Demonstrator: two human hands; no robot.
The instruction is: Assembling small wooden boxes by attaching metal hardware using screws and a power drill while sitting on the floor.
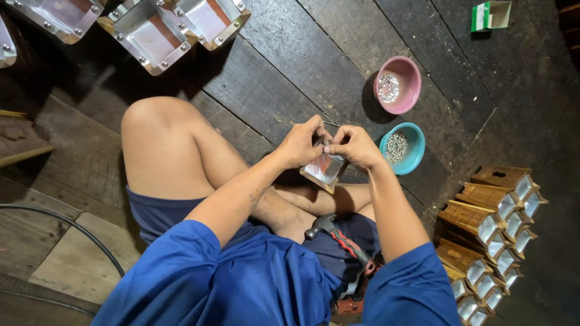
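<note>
Your left hand [300,145] and right hand [355,147] both grip the small square metal-lined wooden box [325,169] above your crossed legs, just beside the teal bowl of silver beads [403,148], while a green-and-white open carton [490,15] lies far off at the floor's top right.

— What are the hands on?
— The left hand [300,145] and right hand [354,147] both grip a small metal-lined box [324,169].
— Nearby?
— A claw hammer [341,237] in the lap; a teal bowl [403,148] and a pink bowl [397,85].
</note>
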